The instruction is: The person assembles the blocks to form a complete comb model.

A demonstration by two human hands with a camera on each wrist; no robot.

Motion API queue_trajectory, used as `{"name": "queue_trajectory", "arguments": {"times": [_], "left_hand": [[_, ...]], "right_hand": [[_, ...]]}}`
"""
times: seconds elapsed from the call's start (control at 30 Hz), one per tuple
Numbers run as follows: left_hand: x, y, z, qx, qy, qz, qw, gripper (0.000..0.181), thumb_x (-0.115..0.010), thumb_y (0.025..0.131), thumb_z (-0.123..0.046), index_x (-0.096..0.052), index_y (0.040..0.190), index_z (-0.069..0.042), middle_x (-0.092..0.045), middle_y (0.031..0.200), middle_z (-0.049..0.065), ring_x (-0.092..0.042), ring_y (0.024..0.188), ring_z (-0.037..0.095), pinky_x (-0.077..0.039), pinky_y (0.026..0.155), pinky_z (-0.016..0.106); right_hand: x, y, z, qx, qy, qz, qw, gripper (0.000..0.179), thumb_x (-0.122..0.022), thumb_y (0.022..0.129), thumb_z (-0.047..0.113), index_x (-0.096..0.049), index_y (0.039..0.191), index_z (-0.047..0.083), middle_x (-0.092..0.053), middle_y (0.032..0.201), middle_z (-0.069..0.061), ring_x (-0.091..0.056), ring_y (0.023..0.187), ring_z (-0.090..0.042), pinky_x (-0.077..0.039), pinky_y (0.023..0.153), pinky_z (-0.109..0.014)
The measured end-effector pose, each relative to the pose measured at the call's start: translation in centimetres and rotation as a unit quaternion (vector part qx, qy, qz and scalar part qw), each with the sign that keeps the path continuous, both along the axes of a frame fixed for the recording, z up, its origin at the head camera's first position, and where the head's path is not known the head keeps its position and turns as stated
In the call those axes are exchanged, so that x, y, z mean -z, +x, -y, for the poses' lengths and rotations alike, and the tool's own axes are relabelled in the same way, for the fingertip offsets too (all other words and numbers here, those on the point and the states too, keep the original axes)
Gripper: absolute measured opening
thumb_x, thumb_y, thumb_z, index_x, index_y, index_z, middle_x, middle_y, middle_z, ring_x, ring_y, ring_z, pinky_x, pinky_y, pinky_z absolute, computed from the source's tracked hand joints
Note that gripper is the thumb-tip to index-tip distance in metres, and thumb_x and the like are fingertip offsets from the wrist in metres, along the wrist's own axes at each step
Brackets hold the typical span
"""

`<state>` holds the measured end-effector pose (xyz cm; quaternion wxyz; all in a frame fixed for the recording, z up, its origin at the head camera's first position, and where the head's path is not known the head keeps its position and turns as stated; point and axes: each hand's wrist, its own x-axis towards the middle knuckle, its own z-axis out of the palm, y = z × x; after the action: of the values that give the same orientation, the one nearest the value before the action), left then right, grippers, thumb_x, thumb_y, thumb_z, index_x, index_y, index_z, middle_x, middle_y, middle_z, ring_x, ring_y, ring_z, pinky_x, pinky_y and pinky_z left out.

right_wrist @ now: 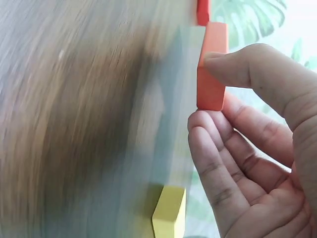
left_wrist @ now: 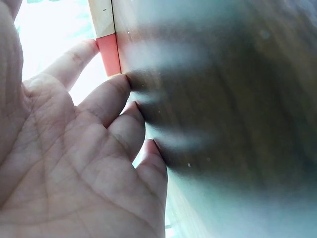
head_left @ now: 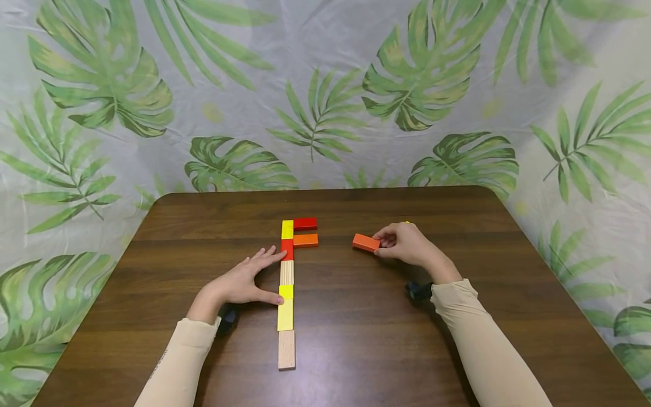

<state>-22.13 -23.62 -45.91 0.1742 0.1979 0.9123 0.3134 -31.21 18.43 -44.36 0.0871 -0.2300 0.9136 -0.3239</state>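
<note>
My right hand (head_left: 407,244) pinches an orange block (head_left: 365,243) by one end, thumb on its side in the right wrist view. To its left runs a straight line of blocks pointing away from me: a plain wooden block (head_left: 287,350), a yellow block (head_left: 286,317), a small yellow piece (head_left: 286,291), a striped wooden piece (head_left: 287,273), a red block (head_left: 288,252) and a far yellow block (head_left: 287,229). My left hand (head_left: 239,285) lies spread beside this line. Its index fingertip touches the red block and its thumb tip the nearer yellow block.
A second red block (head_left: 305,224) and another orange block (head_left: 306,241) stick out rightward from the line's far end. Beyond my right hand, mostly hidden by it in the head view, is a yellow block (right_wrist: 169,213). A leaf-print curtain (head_left: 325,113) hangs behind the brown table (head_left: 366,362).
</note>
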Motion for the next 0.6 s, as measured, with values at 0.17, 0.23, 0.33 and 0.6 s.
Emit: {"name": "queue_trajectory", "arguments": {"times": [0.17, 0.23, 0.33, 0.6], "left_hand": [[0.0, 0.0, 0.0, 0.0, 0.0, -0.002, 1.0, 0.107, -0.091, 0.083, -0.049, -0.036, 0.169, -0.019, -0.019, 0.18, 0.019, -0.011, 0.168, 0.046, -0.009, 0.132, 0.073], [0.1, 0.0, 0.0, 0.0, 0.0, -0.003, 1.0, 0.107, -0.091, 0.083, -0.049, -0.036, 0.169, -0.019, -0.019, 0.18, 0.019, -0.011, 0.168, 0.046, -0.009, 0.132, 0.073], [0.0, 0.0, 0.0, 0.0, 0.0, -0.003, 1.0, 0.106, -0.091, 0.083, -0.049, -0.036, 0.169, -0.019, -0.019, 0.18, 0.018, -0.01, 0.168, 0.045, -0.009, 0.132, 0.072], [0.0, 0.0, 0.0, -0.001, -0.001, -0.003, 1.0, 0.106, -0.091, 0.083, -0.049, -0.036, 0.169, -0.02, -0.019, 0.18, 0.019, -0.011, 0.168, 0.045, -0.01, 0.132, 0.072]], "right_hand": [[-0.1, 0.0, 1.1, -0.013, -0.017, 0.007, 0.9997, 0.031, -0.084, 0.091, 0.01, -0.078, 0.118, -0.003, -0.078, 0.103, -0.013, -0.071, 0.09, -0.017, -0.061, 0.082, -0.026], [-0.1, 0.1, 1.6, -0.016, -0.017, 0.005, 0.9997, 0.031, -0.084, 0.09, 0.011, -0.078, 0.118, -0.002, -0.078, 0.104, -0.012, -0.071, 0.09, -0.016, -0.062, 0.083, -0.027], [-0.2, 0.3, 2.3, -0.019, -0.015, 0.0, 0.9997, 0.031, -0.085, 0.09, 0.012, -0.079, 0.118, 0.0, -0.078, 0.104, -0.012, -0.072, 0.09, -0.016, -0.064, 0.084, -0.031], [0.3, 0.5, 4.4, -0.031, -0.02, 0.009, 0.9993, 0.031, -0.085, 0.091, 0.014, -0.079, 0.119, 0.002, -0.077, 0.109, -0.011, -0.071, 0.092, -0.015, -0.065, 0.087, -0.034]]}}
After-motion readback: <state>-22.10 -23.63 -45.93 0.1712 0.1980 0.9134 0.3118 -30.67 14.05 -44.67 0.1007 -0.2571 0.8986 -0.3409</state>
